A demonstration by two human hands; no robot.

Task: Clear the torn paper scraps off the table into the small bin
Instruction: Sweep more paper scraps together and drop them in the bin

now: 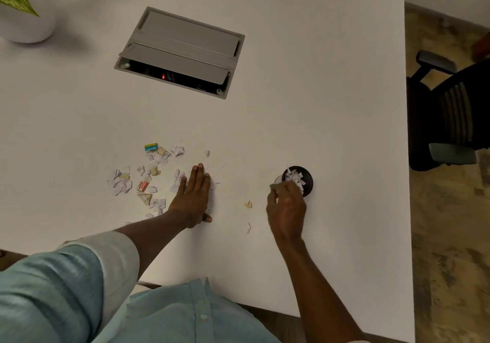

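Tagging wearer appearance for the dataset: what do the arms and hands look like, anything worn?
The left hand and right hand are bare: no gloves, rings or watch visible. The left arm wears a light blue shirt sleeve rolled up near the elbow, its paler lining showing at the roll. The right forearm is bare, with no sleeve in view.

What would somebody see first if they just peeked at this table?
Probably the mess of torn paper scraps scattered on the white table, with the left hand pressed flat beside them. Next comes the small black bin to the right, already holding white scraps, with the right hand curled at its rim. The open grey cable hatch farther back also stands out.
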